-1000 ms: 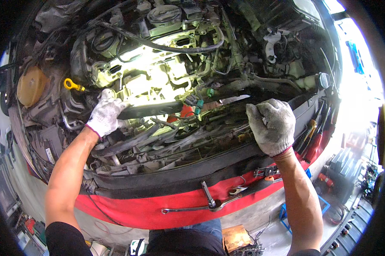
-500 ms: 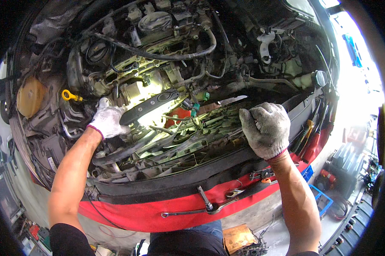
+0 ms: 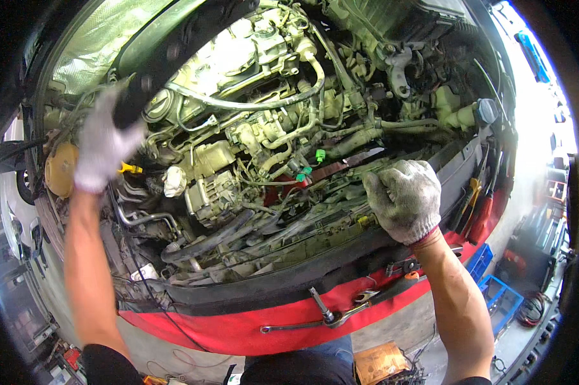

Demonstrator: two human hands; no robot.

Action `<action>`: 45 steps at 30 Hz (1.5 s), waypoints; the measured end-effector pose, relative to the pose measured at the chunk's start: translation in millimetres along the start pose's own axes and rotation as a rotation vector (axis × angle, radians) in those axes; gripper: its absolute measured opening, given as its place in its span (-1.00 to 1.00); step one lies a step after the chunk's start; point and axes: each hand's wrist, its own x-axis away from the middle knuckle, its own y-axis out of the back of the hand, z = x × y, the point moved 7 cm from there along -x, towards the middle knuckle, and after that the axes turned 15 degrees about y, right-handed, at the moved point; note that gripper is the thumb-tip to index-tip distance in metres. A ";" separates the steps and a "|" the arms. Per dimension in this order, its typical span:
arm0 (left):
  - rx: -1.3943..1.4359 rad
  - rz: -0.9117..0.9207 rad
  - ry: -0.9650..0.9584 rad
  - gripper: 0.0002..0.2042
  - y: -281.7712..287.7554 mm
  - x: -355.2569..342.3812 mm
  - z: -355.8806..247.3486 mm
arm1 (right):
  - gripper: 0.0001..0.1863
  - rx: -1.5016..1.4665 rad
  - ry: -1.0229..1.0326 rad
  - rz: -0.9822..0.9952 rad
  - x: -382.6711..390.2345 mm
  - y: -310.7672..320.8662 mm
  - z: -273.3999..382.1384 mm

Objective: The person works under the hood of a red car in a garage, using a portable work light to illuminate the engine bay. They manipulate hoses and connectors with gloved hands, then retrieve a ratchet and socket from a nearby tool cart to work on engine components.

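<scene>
My left hand (image 3: 103, 141), in a white knit glove and blurred by motion, grips one end of a long black work light (image 3: 151, 77). The light is raised over the left side of the open engine bay, and a bright glow falls on the engine (image 3: 254, 54). Just beside that hand are a yellow dipstick handle (image 3: 130, 168) and a tan reservoir (image 3: 61, 170). My right hand (image 3: 405, 196), gloved in grey-white, is closed in a fist above the front edge of the bay. Whatever its fingers hold, if anything, is hidden.
A red cover (image 3: 206, 330) lies over the car's front edge. On it rest a socket ratchet (image 3: 328, 314) and a combination wrench (image 3: 293, 329). A red-handled tool (image 3: 482, 221) lies at the right. Green connectors (image 3: 303, 174) show mid-bay. A blue crate frame (image 3: 500, 298) stands on the floor.
My left hand has lifted the work light from low in the bay up and to the left. Its glow now spreads over the upper engine. My right fist stays nearly where it was.
</scene>
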 end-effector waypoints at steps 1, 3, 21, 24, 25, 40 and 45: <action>-0.052 -0.017 -0.055 -0.20 8.9 -28.5 -8.9 | -0.75 -0.013 0.007 -0.026 0.2 1.3 0.5; -0.273 -0.113 -0.181 -0.27 18.4 -81.6 -38.2 | -0.74 -0.006 0.021 -0.048 1.0 2.9 1.5; -0.148 0.236 -0.272 -0.09 -67.5 -86.1 -107.1 | -0.80 -0.037 0.019 -0.026 4.6 0.3 -3.3; -0.028 0.392 -0.262 -0.16 -68.4 -87.1 -116.7 | -0.81 -0.039 0.013 -0.010 4.5 -1.2 -4.2; -0.022 0.386 -0.301 -0.18 -68.3 -84.6 -123.3 | -0.81 -0.036 0.016 -0.014 4.3 -0.8 -4.0; -0.228 0.033 -0.541 -0.24 -70.4 -49.7 -162.5 | -0.89 -0.045 0.003 -0.020 6.5 2.4 -4.6; -0.263 -0.193 -0.560 -0.34 -71.3 -30.4 -155.8 | -0.82 -0.023 -0.004 -0.039 8.6 1.3 -5.8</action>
